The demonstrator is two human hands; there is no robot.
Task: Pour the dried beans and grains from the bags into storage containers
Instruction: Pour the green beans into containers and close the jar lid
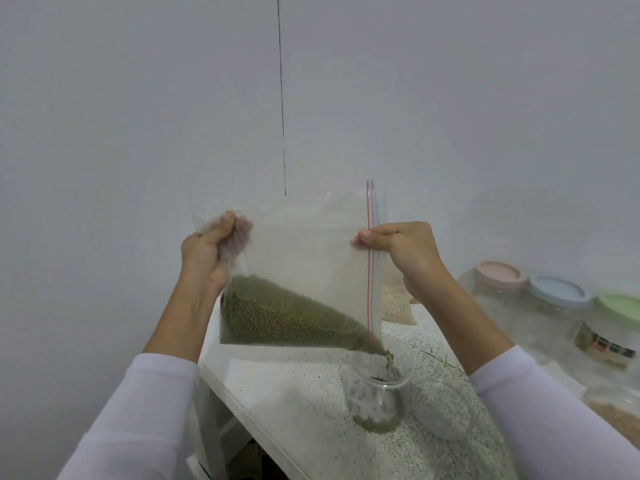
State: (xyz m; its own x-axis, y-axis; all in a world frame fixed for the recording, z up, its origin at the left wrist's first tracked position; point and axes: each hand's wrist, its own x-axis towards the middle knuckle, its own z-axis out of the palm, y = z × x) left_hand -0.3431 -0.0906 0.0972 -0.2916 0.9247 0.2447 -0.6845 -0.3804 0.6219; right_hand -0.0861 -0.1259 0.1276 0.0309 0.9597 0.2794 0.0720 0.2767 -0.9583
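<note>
Just starting: left hand (204, 252) and right hand (398, 247) pinching the tipped bag (311, 244), few green beans (284, 313) in the jar (377, 386), most left.

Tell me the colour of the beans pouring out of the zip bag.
Olive green beans, seen best in the head view, streaming from the bag into the clear jar.

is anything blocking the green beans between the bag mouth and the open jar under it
Nothing visible does. The zip bag is tilted with its open corner right over the clear jar, and the green beans stream straight into it. The jar's lid lies off to the side on the counter.
</note>
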